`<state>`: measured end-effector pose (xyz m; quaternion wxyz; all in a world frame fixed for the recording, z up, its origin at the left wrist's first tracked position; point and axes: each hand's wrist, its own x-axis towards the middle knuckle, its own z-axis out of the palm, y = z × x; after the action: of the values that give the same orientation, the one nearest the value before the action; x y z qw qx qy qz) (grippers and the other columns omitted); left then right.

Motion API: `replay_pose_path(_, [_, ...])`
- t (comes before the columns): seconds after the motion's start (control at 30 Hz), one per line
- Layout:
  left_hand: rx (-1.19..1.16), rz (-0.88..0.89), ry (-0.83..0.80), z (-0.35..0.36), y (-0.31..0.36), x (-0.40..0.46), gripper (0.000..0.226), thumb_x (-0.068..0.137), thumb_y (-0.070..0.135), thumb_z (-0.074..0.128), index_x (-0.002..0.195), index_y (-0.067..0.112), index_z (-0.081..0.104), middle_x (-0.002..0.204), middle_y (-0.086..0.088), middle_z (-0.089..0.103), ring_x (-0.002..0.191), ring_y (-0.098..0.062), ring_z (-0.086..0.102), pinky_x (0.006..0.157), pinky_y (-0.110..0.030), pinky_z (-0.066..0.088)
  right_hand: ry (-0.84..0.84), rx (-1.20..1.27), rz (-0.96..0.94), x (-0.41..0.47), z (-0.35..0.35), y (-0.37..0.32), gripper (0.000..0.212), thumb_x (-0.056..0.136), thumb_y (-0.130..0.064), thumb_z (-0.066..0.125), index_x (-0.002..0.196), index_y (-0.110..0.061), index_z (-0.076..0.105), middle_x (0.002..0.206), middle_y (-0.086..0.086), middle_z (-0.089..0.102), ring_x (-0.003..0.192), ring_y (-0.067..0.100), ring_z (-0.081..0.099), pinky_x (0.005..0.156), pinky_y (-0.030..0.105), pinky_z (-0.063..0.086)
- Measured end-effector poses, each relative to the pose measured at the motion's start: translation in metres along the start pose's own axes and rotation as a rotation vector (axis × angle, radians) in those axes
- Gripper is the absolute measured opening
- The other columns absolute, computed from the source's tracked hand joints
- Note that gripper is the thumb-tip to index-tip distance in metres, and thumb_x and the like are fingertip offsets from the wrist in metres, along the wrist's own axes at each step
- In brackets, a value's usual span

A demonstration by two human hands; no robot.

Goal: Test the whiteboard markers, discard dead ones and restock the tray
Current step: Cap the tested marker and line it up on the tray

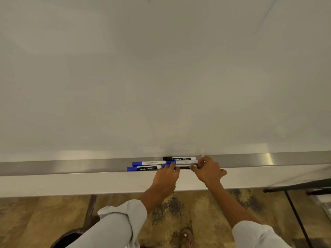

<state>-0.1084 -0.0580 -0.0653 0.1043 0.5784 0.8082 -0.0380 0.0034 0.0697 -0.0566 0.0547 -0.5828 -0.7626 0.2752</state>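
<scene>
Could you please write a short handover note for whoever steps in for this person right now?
Left hand: fingers on a blue-capped marker in the tray, at its cap end.
Right hand: pinching that marker's other end.
Markers: one black-capped at the back against the whiteboard; two blue-capped ones lying to the left; another, mostly hidden, under the hands.
Done: markers lie in the tray; faint blue strokes sit at the board's top.
Left: cannot tell which markers are tested; finish testing, discard dead ones, tidy the tray.
</scene>
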Motion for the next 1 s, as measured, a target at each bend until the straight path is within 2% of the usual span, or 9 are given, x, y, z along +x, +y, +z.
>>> replay_pose_path(0.1, [-0.005,-0.047,0.042,0.0,-0.009,-0.003,0.041,0.09,0.006,0.051,0.131,0.006,0.044,0.125,-0.013,0.053,0.102,-0.029,0.059,0.077,-0.039,0.053,0.062,-0.018,-0.04,-0.001,0.006,0.003,0.03,0.074,-0.054,0.077,0.08,-0.028,0.063,0.071,-0.011,0.064,0.079,0.016,0.06,0.086,0.039,0.029])
replay_pose_path(0.23, [0.011,-0.079,0.054,-0.002,-0.025,-0.002,0.032,0.092,0.008,0.05,0.124,0.008,0.051,0.119,-0.011,0.057,0.091,-0.025,0.062,0.071,-0.035,0.051,0.09,-0.039,-0.021,0.001,0.009,0.002,0.043,0.069,-0.068,0.074,0.074,-0.027,0.066,0.068,-0.01,0.062,0.072,0.012,0.052,0.089,0.041,0.031])
replay_pose_path(0.33, [0.028,-0.049,0.034,0.0,-0.026,-0.002,0.031,0.092,0.006,0.048,0.123,0.007,0.052,0.115,-0.011,0.06,0.088,-0.026,0.063,0.071,-0.035,0.052,0.093,-0.062,-0.01,0.001,0.01,-0.002,0.046,0.066,-0.071,0.074,0.073,-0.027,0.064,0.065,-0.009,0.06,0.071,0.012,0.055,0.089,0.04,0.032])
replay_pose_path(0.47, [0.049,-0.031,0.025,0.005,-0.022,0.001,0.033,0.092,0.002,0.046,0.125,0.004,0.05,0.116,-0.013,0.06,0.091,-0.027,0.063,0.071,-0.037,0.052,0.084,-0.039,0.002,0.002,0.008,-0.003,0.044,0.065,-0.067,0.078,0.07,-0.027,0.061,0.062,-0.01,0.056,0.072,0.013,0.054,0.082,0.036,0.026])
replay_pose_path(0.6, [0.075,-0.013,0.027,0.006,-0.022,0.005,0.033,0.091,0.0,0.046,0.123,0.003,0.051,0.112,-0.014,0.06,0.088,-0.029,0.064,0.071,-0.039,0.052,0.021,0.07,0.084,0.004,0.005,-0.001,0.043,0.065,-0.063,0.08,0.066,-0.027,0.057,0.063,-0.013,0.053,0.079,0.016,0.053,0.083,0.039,0.025])
replay_pose_path(0.83, [0.104,-0.035,0.022,0.007,-0.023,0.012,0.036,0.094,0.011,0.051,0.128,0.001,0.043,0.107,-0.015,0.064,0.086,-0.029,0.067,0.07,-0.037,0.054,-0.076,0.264,0.199,0.007,-0.002,-0.004,0.038,0.066,-0.053,0.085,0.08,-0.025,0.063,0.076,-0.008,0.064,0.088,0.02,0.057,0.087,0.043,0.031])
replay_pose_path(0.93, [0.114,-0.024,0.025,0.01,-0.025,0.014,0.039,0.096,0.015,0.051,0.131,0.002,0.041,0.108,-0.014,0.065,0.087,-0.029,0.067,0.072,-0.038,0.055,-0.091,0.326,0.222,0.006,-0.004,-0.006,0.035,0.067,-0.047,0.086,0.077,-0.025,0.061,0.075,-0.01,0.064,0.087,0.02,0.058,0.089,0.044,0.035])
replay_pose_path(1.0, [0.11,-0.012,0.04,0.013,-0.027,0.013,0.038,0.098,0.02,0.05,0.131,0.003,0.042,0.109,-0.014,0.066,0.086,-0.028,0.068,0.072,-0.038,0.055,-0.115,0.4,0.208,0.007,-0.005,-0.007,0.03,0.069,-0.041,0.087,0.077,-0.023,0.064,0.079,-0.006,0.067,0.087,0.022,0.062,0.089,0.043,0.043])
